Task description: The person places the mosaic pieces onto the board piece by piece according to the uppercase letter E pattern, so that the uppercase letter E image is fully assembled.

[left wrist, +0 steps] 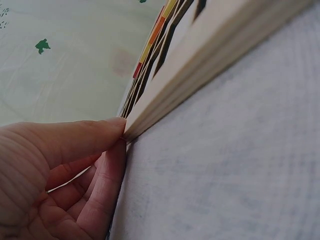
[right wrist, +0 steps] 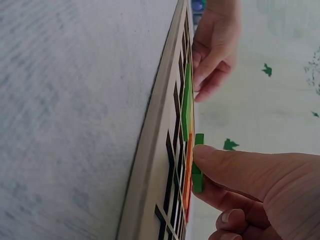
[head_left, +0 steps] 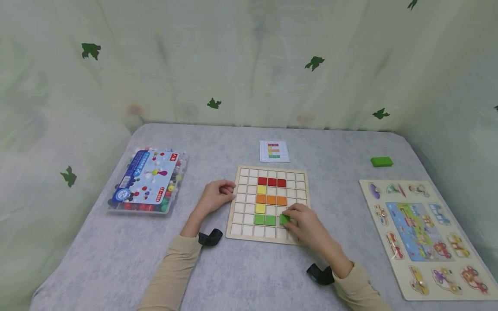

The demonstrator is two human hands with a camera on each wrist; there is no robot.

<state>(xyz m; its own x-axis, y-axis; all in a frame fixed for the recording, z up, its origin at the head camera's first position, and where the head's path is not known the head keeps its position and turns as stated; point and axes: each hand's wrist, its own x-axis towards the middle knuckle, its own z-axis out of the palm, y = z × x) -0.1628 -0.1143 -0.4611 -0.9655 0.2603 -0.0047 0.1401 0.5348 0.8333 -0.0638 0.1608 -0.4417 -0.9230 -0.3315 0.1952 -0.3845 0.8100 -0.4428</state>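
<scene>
A square wooden grid board (head_left: 271, 169) lies on the table, with red tiles (head_left: 272, 182), yellow tiles (head_left: 260, 208), orange tiles (head_left: 271, 200) and two green tiles (head_left: 265, 220) set in its cells. My right hand (head_left: 311, 226) pinches another green tile (right wrist: 198, 182) between thumb and fingers, just over the board, right of the green pair. At the board's left edge, my left hand (head_left: 214, 196) grips the rim with thumb and forefinger (left wrist: 102, 187). Behind the board lies a small card (head_left: 274, 151) printed with a coloured tile pattern.
To the left stands a clear plastic box (head_left: 149, 181) of coloured balls under a printed label. A wooden picture puzzle (head_left: 420, 242) lies at the right, with a green block (head_left: 381, 161) behind it. A pale curtain (head_left: 249, 65) with green leaf shapes hangs beyond the table.
</scene>
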